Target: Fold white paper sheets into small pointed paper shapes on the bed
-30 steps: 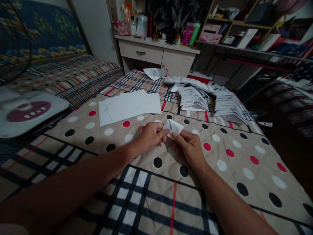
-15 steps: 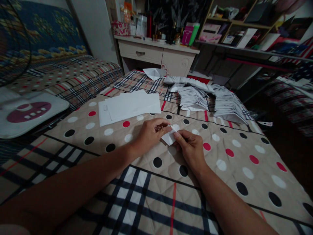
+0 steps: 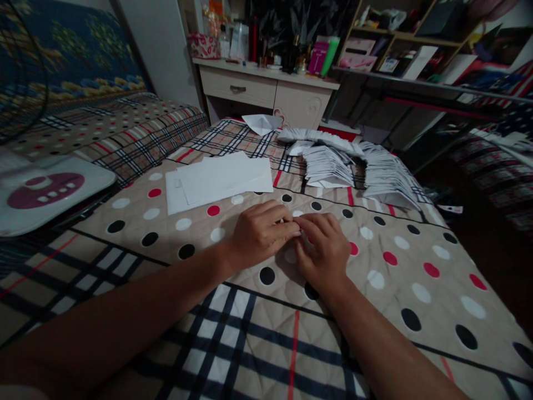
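My left hand (image 3: 260,233) and my right hand (image 3: 322,250) rest side by side on the quilted bedspread (image 3: 395,278), fingertips meeting and curled down over a small folded white paper that is almost wholly hidden under them. Behind the hands lies a stack of flat white paper sheets (image 3: 219,180). Further back to the right, several folded white paper pieces (image 3: 358,169) are fanned out in rows.
A single folded paper shape (image 3: 261,123) sits at the far end of the bed. A white device with a purple panel (image 3: 44,191) lies at left. A cluttered dresser (image 3: 266,91) and shelves (image 3: 416,61) stand beyond the bed; dark floor at right.
The folded paper was held up between both hands' fingertips; both hands have come down onto the bedspread and now cover it, pressing it flat.
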{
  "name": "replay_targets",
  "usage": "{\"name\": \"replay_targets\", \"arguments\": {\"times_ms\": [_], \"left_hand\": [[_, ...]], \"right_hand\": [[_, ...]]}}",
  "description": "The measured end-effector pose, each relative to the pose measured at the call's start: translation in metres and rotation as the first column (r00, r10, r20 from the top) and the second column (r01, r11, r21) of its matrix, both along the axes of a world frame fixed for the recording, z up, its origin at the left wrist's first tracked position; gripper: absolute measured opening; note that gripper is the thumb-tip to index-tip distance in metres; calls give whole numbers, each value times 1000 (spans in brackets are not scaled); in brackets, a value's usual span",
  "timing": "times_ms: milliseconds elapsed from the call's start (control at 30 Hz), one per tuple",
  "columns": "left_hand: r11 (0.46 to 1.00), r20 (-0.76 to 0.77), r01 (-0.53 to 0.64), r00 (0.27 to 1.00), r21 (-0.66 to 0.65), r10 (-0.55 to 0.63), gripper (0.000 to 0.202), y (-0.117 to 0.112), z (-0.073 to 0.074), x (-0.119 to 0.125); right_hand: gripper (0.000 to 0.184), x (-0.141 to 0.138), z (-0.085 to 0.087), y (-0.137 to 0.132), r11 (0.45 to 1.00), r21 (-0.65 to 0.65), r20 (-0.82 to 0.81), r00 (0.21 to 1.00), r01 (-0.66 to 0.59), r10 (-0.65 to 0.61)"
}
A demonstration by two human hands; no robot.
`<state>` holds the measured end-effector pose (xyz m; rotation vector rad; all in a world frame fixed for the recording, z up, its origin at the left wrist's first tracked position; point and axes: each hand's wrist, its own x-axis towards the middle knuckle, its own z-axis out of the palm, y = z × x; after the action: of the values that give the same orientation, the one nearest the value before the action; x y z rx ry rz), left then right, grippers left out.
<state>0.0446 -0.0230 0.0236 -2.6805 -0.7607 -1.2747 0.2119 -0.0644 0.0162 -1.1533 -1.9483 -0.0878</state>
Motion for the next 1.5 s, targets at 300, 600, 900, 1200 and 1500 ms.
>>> {"name": "replay_targets", "arguments": {"times_ms": [300,600,900,1200,1500], "left_hand": [[997,-65,-17,998,78,22,12,4,-2,-3],[991,-54,-62,996,119,69,10,15,-5,-9],[996,-155,-84,984,21,86,15,14,-8,-8],[989,-330,-135,937,-57,109,7,6,-2,-9],[941,-393,-337,868,-22,302,24,11,2,-10]], "right_hand": [[28,-1,-5,3,993,-90,-144,988,-77,64],[25,7,-4,12,997,-60,-276,959,46,-61],[23,15,-8,19,946,-279,-473,833,168,-287],[21,29,-20,24,908,-414,-593,737,67,-325],[24,20,-15,18,897,-442,-461,850,29,-254]]}}
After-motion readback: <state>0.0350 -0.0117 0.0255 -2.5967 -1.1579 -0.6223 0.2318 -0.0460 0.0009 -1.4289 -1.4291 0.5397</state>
